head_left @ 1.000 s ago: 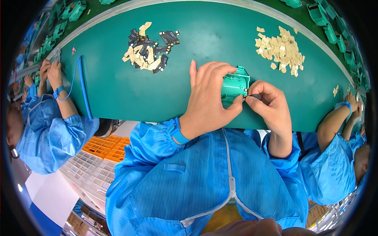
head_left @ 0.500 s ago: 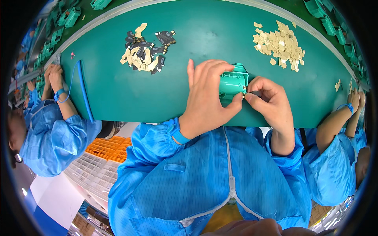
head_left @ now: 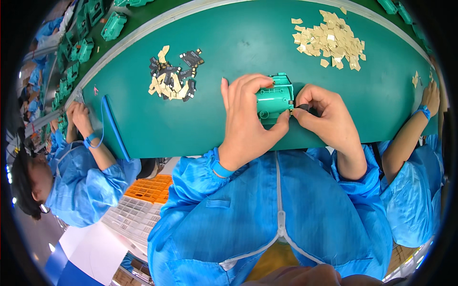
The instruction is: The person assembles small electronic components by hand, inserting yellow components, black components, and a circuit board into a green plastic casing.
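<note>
My left hand (head_left: pixel 248 117) grips a green plastic housing (head_left: pixel 274 101) above the near part of the table, fingers over its far left side and thumb along its near edge. The housing's hollow inner face, with small round posts, shows between them. At its right edge my right hand (head_left: pixel 329 114) pinches a small dark piece (head_left: pixel 302 107), mostly covered by the fingers. Its tip is close against the housing; whether it is seated there I cannot tell. Left of my hands lies a pile of black flat pieces (head_left: pixel 192 58) with gold-coloured ends, mixed with cream paper slips (head_left: pixel 163 88).
A heap of cream paper bits (head_left: pixel 334 40) lies at the far right of the green table (head_left: pixel 229 52). Beyond the pale rail (head_left: pixel 143 26) sit several green housings (head_left: pixel 113 26). Co-workers' arms reach the table at left and right. A blue strip (head_left: pixel 115 128) lies near the left co-worker.
The view has turned and shifted slightly. My hands hold nearly the same pose, the housing still in the left and the dark piece still at its right edge.
</note>
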Action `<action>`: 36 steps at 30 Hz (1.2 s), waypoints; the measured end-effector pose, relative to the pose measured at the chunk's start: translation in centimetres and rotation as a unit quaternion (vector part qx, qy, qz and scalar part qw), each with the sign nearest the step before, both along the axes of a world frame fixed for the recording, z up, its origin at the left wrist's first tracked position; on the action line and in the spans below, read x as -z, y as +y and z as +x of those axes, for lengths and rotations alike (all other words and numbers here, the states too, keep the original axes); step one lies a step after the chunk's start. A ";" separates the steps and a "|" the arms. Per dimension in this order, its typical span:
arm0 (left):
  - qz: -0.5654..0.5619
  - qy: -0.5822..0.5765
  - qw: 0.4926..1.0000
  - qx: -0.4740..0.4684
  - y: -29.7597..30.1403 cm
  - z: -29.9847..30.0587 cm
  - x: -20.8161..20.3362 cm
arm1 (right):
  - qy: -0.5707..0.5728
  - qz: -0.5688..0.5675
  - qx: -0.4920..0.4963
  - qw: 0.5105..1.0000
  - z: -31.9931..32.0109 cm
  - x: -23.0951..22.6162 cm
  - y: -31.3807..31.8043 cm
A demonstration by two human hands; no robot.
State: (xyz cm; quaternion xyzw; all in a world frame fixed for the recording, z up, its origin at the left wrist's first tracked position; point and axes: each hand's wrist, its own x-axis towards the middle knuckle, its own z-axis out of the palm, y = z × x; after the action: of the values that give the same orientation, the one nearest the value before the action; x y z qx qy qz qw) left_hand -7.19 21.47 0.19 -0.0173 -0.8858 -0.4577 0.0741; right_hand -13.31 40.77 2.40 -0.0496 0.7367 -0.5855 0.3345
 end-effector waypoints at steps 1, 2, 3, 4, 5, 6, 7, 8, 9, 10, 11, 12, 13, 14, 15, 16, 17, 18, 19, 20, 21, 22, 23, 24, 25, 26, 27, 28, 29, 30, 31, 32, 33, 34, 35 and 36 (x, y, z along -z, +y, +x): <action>-0.006 0.002 1.000 0.008 0.0 0.0 0.0 | 0.009 0.001 -0.006 1.000 0.0 -0.1 0.0; -0.002 -0.005 1.000 0.005 -0.1 0.1 -0.1 | 0.019 0.002 -0.012 1.000 0.0 -0.2 0.0; 0.000 -0.010 1.000 0.005 -0.1 0.0 0.0 | 0.025 -0.005 -0.002 1.000 -0.1 -0.3 0.0; -0.007 -0.004 1.000 0.015 -0.1 -0.1 -0.1 | 0.014 0.012 -0.007 1.000 -0.2 -0.5 0.0; -0.006 -0.013 1.000 0.011 0.0 -0.1 -0.2 | 0.002 0.028 -0.012 1.000 -0.2 -0.7 0.1; -0.007 -0.021 1.000 0.008 0.1 -0.2 -0.3 | 0.009 0.018 -0.001 1.000 -0.4 -1.1 0.2; -0.009 -0.024 1.000 0.005 0.2 -0.2 -0.4 | 0.016 0.039 -0.014 0.999 -0.6 -1.5 0.4; -0.018 -0.017 1.000 0.020 0.2 -0.2 -0.3 | 0.022 0.061 -0.027 0.998 -0.9 -1.8 0.4; -0.010 -0.025 1.000 0.011 0.2 -0.2 -0.1 | 0.027 0.053 -0.012 0.998 -1.1 -1.9 0.6; -0.001 -0.035 0.999 0.002 0.2 0.0 -0.3 | 0.038 0.068 -0.027 0.997 -1.2 -2.0 0.8; -0.022 -0.036 0.999 0.006 0.2 0.0 -0.7 | 0.049 0.083 -0.043 0.994 -1.3 -2.0 0.9; -0.027 -0.033 0.999 0.017 0.3 0.0 -0.8 | 0.051 0.079 -0.031 0.995 -1.4 -2.0 1.0; -0.004 -0.046 0.999 0.013 0.3 0.1 -0.8 | 0.061 0.085 -0.042 0.994 -1.6 -2.0 1.1; 0.020 -0.060 0.998 0.008 0.3 0.1 -0.8 | 0.069 0.091 -0.054 0.992 -1.6 -1.9 1.2; 0.016 -0.058 0.998 0.016 0.3 0.0 -0.7 | 0.071 0.088 -0.045 0.993 -1.7 -1.8 1.3; 0.008 -0.056 0.998 0.022 0.2 0.0 -0.6 | 0.074 0.088 -0.048 0.992 -1.6 -1.7 1.3; -0.001 -0.054 0.998 0.026 0.1 0.0 -0.7 | 0.077 0.087 -0.052 0.992 -1.6 -1.6 1.4; -0.004 -0.051 0.998 0.030 0.1 -0.1 -0.9 | 0.079 0.085 -0.047 0.992 -1.6 -1.6 1.3; -0.013 -0.050 0.998 0.040 0.1 0.0 -1.3 | 0.079 0.093 -0.054 0.991 -1.6 -1.6 1.3; -0.022 -0.049 0.997 0.048 0.1 0.0 -1.5 | 0.078 0.101 -0.063 0.990 -1.6 -1.6 1.2; -0.024 -0.046 0.997 0.050 0.0 0.0 -1.5 | 0.082 0.099 -0.060 0.990 -1.6 -1.5 1.2; -0.031 -0.038 0.997 0.054 -0.2 0.1 -1.2 | 0.118 0.085 -0.063 0.987 -1.5 -1.1 1.3; -0.037 -0.031 0.997 0.057 -0.4 0.2 -0.9 | 0.153 0.070 -0.066 0.984 -1.3 -0.7 1.4; -0.038 -0.029 0.997 0.057 -0.7 0.6 -0.7 | 0.155 0.070 -0.065 0.983 -1.1 -0.4 1.3; 0.064 -0.063 0.995 0.045 -1.0 1.0 -0.5 | 0.115 -0.026 -0.049 0.992 -0.9 -0.2 1.3; 0.166 -0.096 0.981 0.032 -1.1 1.3 -0.5 | 0.073 -0.122 -0.032 0.989 -0.7 0.0 1.2; 0.213 -0.093 0.972 0.026 -1.1 1.5 -1.0 | 0.071 -0.124 -0.034 0.989 -0.5 -0.3 1.1; 0.212 -0.094 0.972 0.023 -1.1 1.7 -1.3 | -0.025 -0.152 -0.046 0.987 -0.5 -0.9 1.0; 0.261 -0.105 0.959 0.036 -1.2 1.9 -1.6 | -0.120 -0.178 -0.057 0.975 -0.3 -1.3 0.9; 0.309 -0.111 0.943 0.048 -1.3 2.0 -1.7 | -0.121 -0.179 -0.061 0.975 -0.2 -1.6 0.8; 0.308 -0.110 0.944 0.044 -1.5 2.0 -1.5 | -0.113 -0.172 -0.060 0.977 -0.1 -1.9 0.7; 0.298 -0.082 0.949 0.064 -1.7 2.1 -1.2 | -0.105 -0.164 -0.058 0.979 0.2 -2.1 0.6; 0.288 -0.054 0.952 0.084 -1.7 2.0 -1.1 | -0.105 -0.164 -0.061 0.979 0.4 -2.2 0.5; 0.288 -0.052 0.953 0.082 -1.9 2.0 -1.2 | -0.083 -0.160 -0.043 0.983 0.7 -2.3 0.4; 0.294 -0.058 0.949 0.099 -2.0 1.8 -1.7 | -0.061 -0.155 -0.026 0.986 0.9 -2.5 0.3; 0.300 -0.064 0.945 0.116 -2.0 1.8 -2.0 | -0.061 -0.155 -0.028 0.986 1.0 -2.7 0.3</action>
State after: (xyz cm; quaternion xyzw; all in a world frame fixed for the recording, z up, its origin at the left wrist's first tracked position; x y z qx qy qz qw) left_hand -5.40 19.43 2.20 -0.0677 -0.7026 -0.7075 -0.0345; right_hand -12.27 41.04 5.07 -0.0858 0.6139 -0.6847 0.3833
